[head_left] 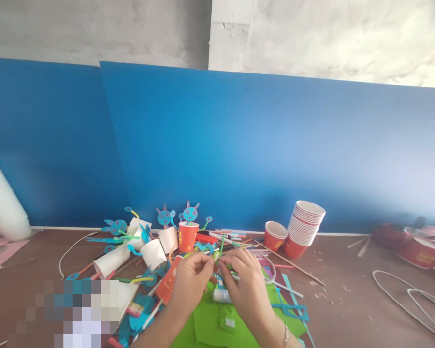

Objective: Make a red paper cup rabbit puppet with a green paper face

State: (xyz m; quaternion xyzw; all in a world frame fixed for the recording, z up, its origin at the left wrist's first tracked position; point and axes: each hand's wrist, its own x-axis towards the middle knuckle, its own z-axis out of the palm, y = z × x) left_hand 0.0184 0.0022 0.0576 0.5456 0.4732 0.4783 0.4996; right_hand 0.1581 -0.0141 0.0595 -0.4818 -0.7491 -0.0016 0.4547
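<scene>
My left hand [195,278] and my right hand [244,278] meet above the green paper [210,321], fingertips pinched close together. Between them is a small pale-green piece [216,256], too small to name. A green straw [222,244] sticks up just behind the fingers; whether a hand holds it I cannot tell. Under my right hand lies a white roll [222,295], partly hidden. An orange-red paper cup [169,280] lies beside my left hand. Behind it, a blue paper animal face [190,214] stands on an upright red paper cup [187,237].
Several tipped white cups [154,253] with blue cutouts crowd the left. A leaning stack of paper cups [304,224] stands right, beside another red cup [275,236]. A wooden stick [293,266] and white cable [402,290] lie on the brown table [348,319]. A blue panel [257,145] rises behind.
</scene>
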